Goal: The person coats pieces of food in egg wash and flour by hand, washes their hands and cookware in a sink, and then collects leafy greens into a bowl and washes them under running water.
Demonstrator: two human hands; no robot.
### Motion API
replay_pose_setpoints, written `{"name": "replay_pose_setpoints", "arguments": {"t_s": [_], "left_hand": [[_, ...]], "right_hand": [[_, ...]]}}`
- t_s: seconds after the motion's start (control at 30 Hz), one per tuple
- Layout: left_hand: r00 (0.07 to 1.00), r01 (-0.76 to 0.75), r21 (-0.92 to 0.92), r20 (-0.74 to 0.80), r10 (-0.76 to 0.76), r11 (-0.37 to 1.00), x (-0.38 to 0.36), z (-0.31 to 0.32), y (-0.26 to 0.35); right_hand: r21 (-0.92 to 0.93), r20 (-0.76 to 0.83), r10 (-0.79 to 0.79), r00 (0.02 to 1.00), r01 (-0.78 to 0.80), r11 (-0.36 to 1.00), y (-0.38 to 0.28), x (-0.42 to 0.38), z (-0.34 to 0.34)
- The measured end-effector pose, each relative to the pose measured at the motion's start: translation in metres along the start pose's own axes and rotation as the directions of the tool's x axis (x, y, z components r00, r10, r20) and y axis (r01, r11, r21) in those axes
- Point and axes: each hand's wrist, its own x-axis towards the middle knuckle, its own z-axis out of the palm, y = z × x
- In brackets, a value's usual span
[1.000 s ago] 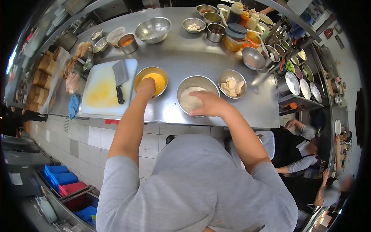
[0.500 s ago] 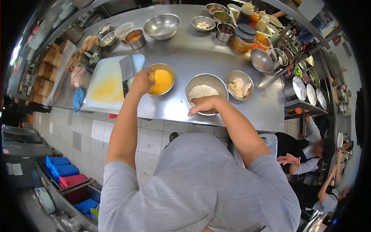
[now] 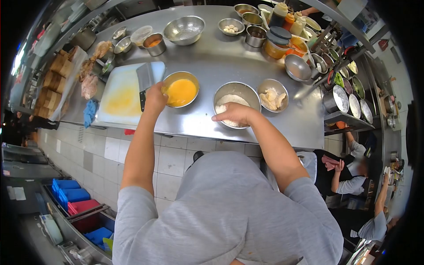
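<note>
My left hand point(image 3: 156, 98) is closed at the left rim of a metal bowl of beaten yellow egg point(image 3: 181, 91), its fingers curled and partly hidden. To the right, my right hand point(image 3: 236, 113) grips the near rim of a metal bowl of white flour point(image 3: 232, 100), with the thumb towards the outside and the fingers over the flour. Just right of the flour stands a smaller bowl with pale pieces of raw meat point(image 3: 272, 99). Beside my left hand, a cleaver point(image 3: 144, 77) lies on a white cutting board point(image 3: 118, 98) stained yellow.
Across the steel counter point(image 3: 207, 66) stand a large bowl point(image 3: 184, 31), a bowl of white balls point(image 3: 231, 27), sauce bottles point(image 3: 279, 14) and a covered tub point(image 3: 277, 43). A blue cloth point(image 3: 90, 112) lies at the left edge. Co-workers point(image 3: 349, 174) are at the right.
My left hand has moved left, from over the egg to the bowl's left rim. My right hand has shifted slightly up and left over the flour bowl. A co-worker's arms have moved.
</note>
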Motion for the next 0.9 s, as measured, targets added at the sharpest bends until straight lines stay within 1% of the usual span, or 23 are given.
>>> {"name": "replay_pose_setpoints", "arguments": {"t_s": [0.03,0.07,0.13,0.17,0.2,0.27,0.3,0.33,0.4,0.43,0.5,0.53,0.57,0.6,0.63,0.67,0.7,0.73,0.77,0.8,0.83,0.87,0.9], "left_hand": [[1.0,-0.008,0.078,-0.014,0.009,0.997,0.002,0.004,-0.003],[1.0,-0.013,0.072,-0.011,0.014,0.997,0.004,0.004,0.001],[0.993,-0.086,0.106,-0.075,0.095,0.991,0.005,-0.005,0.018],[0.993,-0.088,0.1,-0.067,0.095,0.991,0.004,-0.011,0.031],[0.985,-0.132,0.016,-0.11,0.133,0.991,0.001,-0.016,0.051],[0.973,-0.177,-0.066,-0.161,0.165,0.982,-0.005,-0.013,0.083],[0.971,-0.224,-0.174,-0.126,0.204,0.959,-0.01,-0.006,0.098],[0.965,-0.261,-0.281,-0.097,0.243,0.923,-0.015,0.0,0.113],[0.964,-0.185,-0.382,0.11,0.244,0.905,-0.03,0.01,0.147],[0.965,-0.182,-0.387,0.106,0.239,0.904,-0.035,0.017,0.157],[0.93,-0.062,-0.404,0.308,0.2,0.913,-0.041,0.027,0.167],[0.931,-0.061,-0.409,0.306,0.2,0.91,-0.039,0.029,0.162],[0.961,-0.169,-0.324,0.155,0.228,0.931,-0.035,0.034,0.151],[0.963,-0.262,-0.221,0.008,0.27,0.939,-0.03,0.036,0.14],[0.962,-0.264,-0.226,0.012,0.274,0.938,-0.024,0.036,0.127],[0.979,-0.193,-0.146,0.031,0.199,0.97,-0.017,0.033,0.113],[0.992,-0.119,-0.063,0.041,0.122,0.991,-0.009,0.03,0.097],[0.992,-0.119,-0.065,0.042,0.122,0.991,-0.002,0.03,0.08],[0.99,-0.126,0.05,0.074,0.123,0.991,0.004,0.031,0.061],[0.988,-0.133,0.164,0.105,0.117,0.978,0.008,0.033,0.049],[0.988,-0.128,0.16,0.103,0.112,0.979,0.012,0.037,0.039],[0.958,-0.122,0.29,0.283,0.037,0.949,0.015,0.04,0.031],[0.896,-0.139,0.412,0.44,-0.063,0.901,0.018,0.045,0.023]], "right_hand": [[0.145,-0.059,-0.073,0.996,0.08,0.986,0.027,0.023,0.0],[0.144,-0.065,-0.068,0.996,0.076,0.987,0.027,0.021,-0.006],[0.545,-0.07,-0.114,0.991,0.134,0.828,0.026,0.014,-0.016],[0.497,-0.277,0.1,0.956,0.053,0.866,0.035,0.027,-0.021],[0.5,-0.278,0.107,0.955,0.048,0.865,0.036,0.025,-0.029],[0.759,-0.164,0.054,0.985,0.091,0.645,0.032,0.013,-0.048],[0.801,-0.173,0.051,0.984,0.11,0.588,0.032,0.013,-0.053],[0.799,-0.17,0.051,0.984,0.107,0.592,0.03,0.01,-0.057],[0.773,-0.225,0.028,0.974,0.161,0.614,0.022,-0.001,-0.065],[0.791,-0.229,0.022,0.973,0.172,0.587,0.019,-0.004,-0.068],[0.762,-0.256,0.025,0.966,0.186,0.62,0.014,-0.006,-0.067],[0.736,-0.287,0.023,0.958,0.205,0.646,0.012,-0.007,-0.067],[0.734,-0.29,0.026,0.957,0.205,0.648,0.01,-0.008,-0.066],[0.613,-0.336,0.035,0.941,0.19,0.767,0.008,-0.007,-0.064],[0.477,-0.38,0.037,0.924,0.161,0.864,0.007,-0.008,-0.06],[0.48,-0.383,0.043,0.923,0.159,0.863,0.003,-0.009,-0.054],[0.214,-0.476,0.021,0.879,0.093,0.972,-0.004,-0.012,-0.047],[-0.064,-0.554,-0.031,0.832,-0.005,0.998,-0.007,-0.013,-0.042],[-0.066,-0.554,-0.031,0.832,-0.007,0.998,-0.002,-0.01,-0.04],[-0.348,-0.524,-0.165,0.836,-0.033,0.937,0.006,-0.005,-0.036],[-0.602,-0.455,-0.285,0.844,-0.056,0.797,0.013,0.0,-0.034],[-0.608,-0.449,-0.285,0.847,-0.056,0.792,0.006,-0.004,-0.032],[-0.621,-0.456,-0.215,0.864,-0.136,0.772,-0.009,-0.011,-0.033]]}}
